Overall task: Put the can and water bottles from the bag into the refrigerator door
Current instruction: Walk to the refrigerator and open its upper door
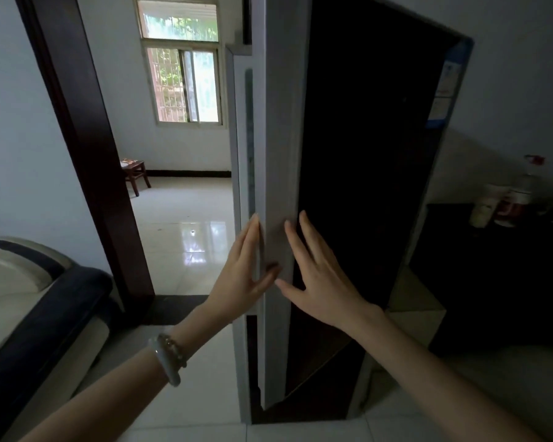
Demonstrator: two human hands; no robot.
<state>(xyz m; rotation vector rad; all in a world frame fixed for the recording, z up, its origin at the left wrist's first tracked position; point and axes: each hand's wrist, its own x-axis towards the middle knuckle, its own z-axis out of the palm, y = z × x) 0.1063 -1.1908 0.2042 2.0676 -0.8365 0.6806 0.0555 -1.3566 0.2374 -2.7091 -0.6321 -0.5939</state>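
1. The refrigerator [364, 154] is standing tall and dark just beyond the fingers, and the pale edge of its door [280, 154] is running up between the two hands.
2. The right hand [323, 282] is lying flat, fingers straight and spread. Its fingertips are touching the line where the pale edge meets the dark face, and it is gripping nothing.
3. The left hand [243, 275] is pressing straight, close-set fingers along the other side of that edge, its thumb reaching toward the right thumb (the two are nearly meeting).
4. The can, bottles and bag are not showing anywhere around the fingers, so I cannot tell where they are lying.
5. The door looks to be swinging under both palms, though which way is unclear. Doing this well means pushing evenly, moving slowly, and keeping the left fingertips out of the narrow gap beside them.
6. Two bracelets [170, 355] are sitting on the left wrist, well behind the fingers.
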